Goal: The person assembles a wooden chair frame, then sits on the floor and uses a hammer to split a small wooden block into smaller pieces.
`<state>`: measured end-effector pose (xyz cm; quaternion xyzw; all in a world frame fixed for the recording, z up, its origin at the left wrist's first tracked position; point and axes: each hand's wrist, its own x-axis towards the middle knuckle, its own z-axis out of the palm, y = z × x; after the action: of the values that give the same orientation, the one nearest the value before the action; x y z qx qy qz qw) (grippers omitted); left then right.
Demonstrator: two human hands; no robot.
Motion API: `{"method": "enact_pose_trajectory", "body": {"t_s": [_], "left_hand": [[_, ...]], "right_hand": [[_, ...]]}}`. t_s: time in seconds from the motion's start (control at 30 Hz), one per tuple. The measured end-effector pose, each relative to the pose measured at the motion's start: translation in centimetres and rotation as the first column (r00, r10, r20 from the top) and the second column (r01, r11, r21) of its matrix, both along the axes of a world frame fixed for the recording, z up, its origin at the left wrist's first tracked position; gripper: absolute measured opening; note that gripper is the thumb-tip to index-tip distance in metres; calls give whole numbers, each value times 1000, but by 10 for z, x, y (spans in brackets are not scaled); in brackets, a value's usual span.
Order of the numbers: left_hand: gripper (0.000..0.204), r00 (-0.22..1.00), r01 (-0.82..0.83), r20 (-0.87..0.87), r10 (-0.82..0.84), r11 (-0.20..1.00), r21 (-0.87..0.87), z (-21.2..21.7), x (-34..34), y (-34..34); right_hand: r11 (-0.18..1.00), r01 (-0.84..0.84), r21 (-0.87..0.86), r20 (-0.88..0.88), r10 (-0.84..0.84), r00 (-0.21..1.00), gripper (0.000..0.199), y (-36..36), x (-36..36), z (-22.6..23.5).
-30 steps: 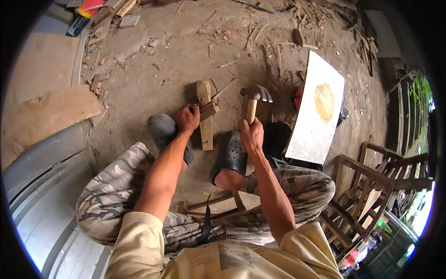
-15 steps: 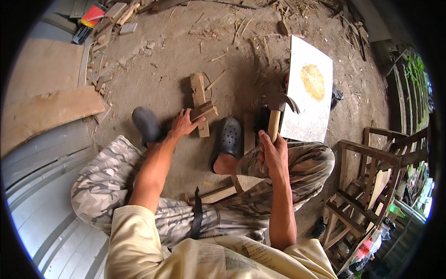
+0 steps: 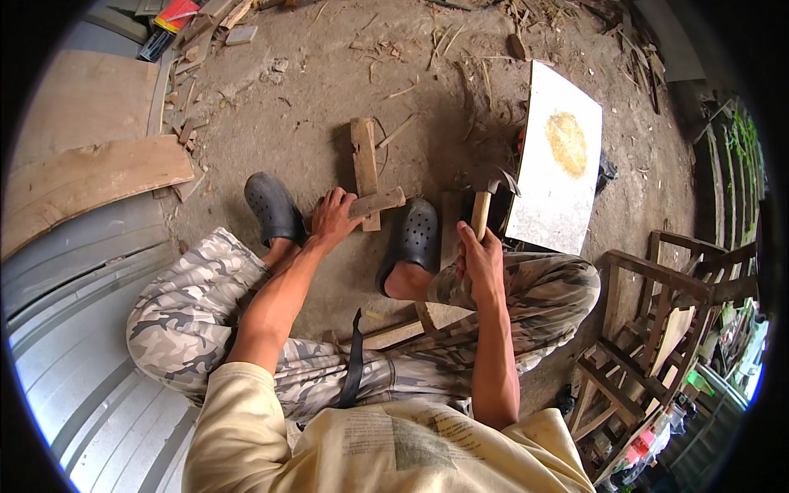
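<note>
My left hand [image 3: 331, 217] is closed around one end of a short wood block [image 3: 378, 202], low over the ground between my feet. The block's other end points right and lies across a longer wood piece [image 3: 363, 156] on the dirt; whether the two touch I cannot tell. In my right hand [image 3: 482, 261] is a claw hammer [image 3: 482, 212], gripped by its pale wooden handle. Its dark head is up and away from me, beside the near-left side of a white board [image 3: 552, 205]. A gap separates the hammer from the block.
Dark clogs [image 3: 273, 207] on my feet flank the wood pieces. Plywood [image 3: 82, 103] and a curved plank [image 3: 99, 185] lie at the left, above corrugated metal sheets [image 3: 99, 345]. A wooden frame [image 3: 657, 279] stands at the right. Wood scraps and twigs litter the dirt floor.
The wood block in my left hand has turned, its free end now pointing more plainly right. The hammer is still in my right hand, its handle a little more upright. The whole view has shifted slightly.
</note>
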<state>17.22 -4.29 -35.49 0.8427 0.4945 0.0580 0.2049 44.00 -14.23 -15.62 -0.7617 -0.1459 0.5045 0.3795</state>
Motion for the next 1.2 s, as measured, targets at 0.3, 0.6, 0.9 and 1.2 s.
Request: {"method": "enact_pose_trajectory", "body": {"t_s": [0.3,0.6,0.9,1.2], "left_hand": [[55,996,-25,-79,41,979,204,-5,-1,7],[57,990,-18,-136,35,992,129,-35,-8,12],[77,977,-122,-191,89,979,-165,0,1,20],[93,978,-148,-171,117,972,-185,-13,-3,45]], "right_hand": [[1000,-21,-14,0,21,1000,30,-1,1,-8],[998,-49,-49,-17,49,999,31,-2,0,-17],[986,-149,-68,102,156,983,33,-2,-3,-23],[948,-287,-139,266,315,911,37,-5,-5,-44]]}}
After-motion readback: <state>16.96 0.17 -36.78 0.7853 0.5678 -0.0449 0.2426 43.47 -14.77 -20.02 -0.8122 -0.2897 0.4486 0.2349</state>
